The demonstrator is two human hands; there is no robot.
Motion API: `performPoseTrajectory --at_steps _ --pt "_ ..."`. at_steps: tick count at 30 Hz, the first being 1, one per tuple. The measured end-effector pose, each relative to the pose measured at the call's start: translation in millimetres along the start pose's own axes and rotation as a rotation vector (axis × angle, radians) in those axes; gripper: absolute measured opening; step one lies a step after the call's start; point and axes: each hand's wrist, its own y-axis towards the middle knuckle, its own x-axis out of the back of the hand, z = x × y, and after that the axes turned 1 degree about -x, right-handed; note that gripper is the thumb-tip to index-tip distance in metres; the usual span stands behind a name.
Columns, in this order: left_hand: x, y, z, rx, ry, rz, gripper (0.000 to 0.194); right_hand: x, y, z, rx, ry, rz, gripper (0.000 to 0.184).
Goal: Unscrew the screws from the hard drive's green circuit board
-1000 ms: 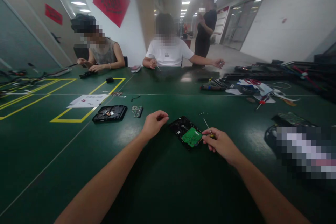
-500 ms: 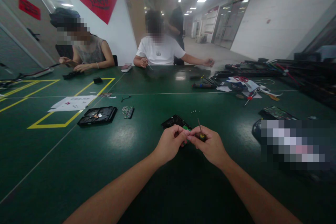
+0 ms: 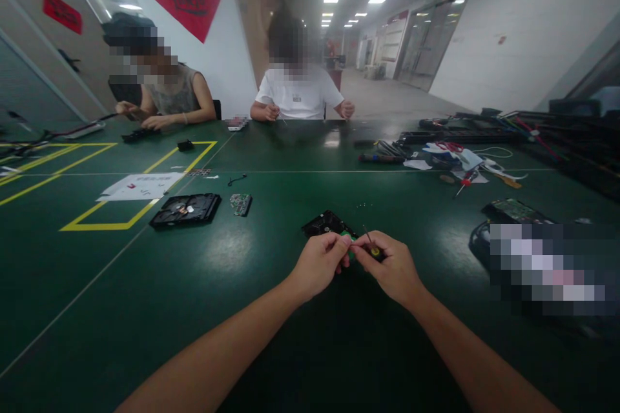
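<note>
My left hand [image 3: 320,262] is closed in a pinch on a small green circuit board [image 3: 351,244], which its fingers partly cover. My right hand [image 3: 393,266] is closed too, with a screwdriver [image 3: 374,251] tucked between the fingers. The handle is black and yellow, and its thin shaft points up and away. Both sets of fingertips nearly meet over the board; whether they pinch some smaller piece is too fine to see. Just beyond my left hand a black plastic housing [image 3: 321,222] rests on the green table [image 3: 271,322]. Several tiny bright bits [image 3: 364,206] lie beyond it.
To the left are a black case [image 3: 186,210], a loose circuit board [image 3: 240,204] and paper sheets [image 3: 140,186]. Tools, cables and a red screwdriver [image 3: 465,184] lie at the right. A dark blurred-out object [image 3: 547,271] is nearer. Two people [image 3: 295,87] sit opposite.
My hands keep almost the same pose at the board. Across the table, the white-shirted person's outstretched hand has drawn inward. The dark-clothed figure behind is out of sight. The view has shifted slightly.
</note>
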Motion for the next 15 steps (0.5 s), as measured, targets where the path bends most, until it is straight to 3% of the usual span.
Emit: performPoseTrajectory --at_steps 4,8,11,15 --pt "5.5 -5.9 -0.4 -0.199 0.34 -0.116 0.029 5.8 4.7 -14.7 -0.075 -0.1 -0.065 0.02" --pt "12.3 -11.7 13.7 -0.394 0.653 -0.216 0.018 23.6 22.3 -44.1 -0.159 -0.398 -0.223 0.016" --pt "13.7 -11.5 24.8 -0.426 0.785 -0.178 0.024 32.9 43.3 -65.4 -0.258 -0.518 -0.165 0.016" --pt "13.1 -8.5 28.8 -0.426 0.833 -0.146 0.029 28.3 71.9 -80.7 -0.32 -0.521 -0.139 0.011"
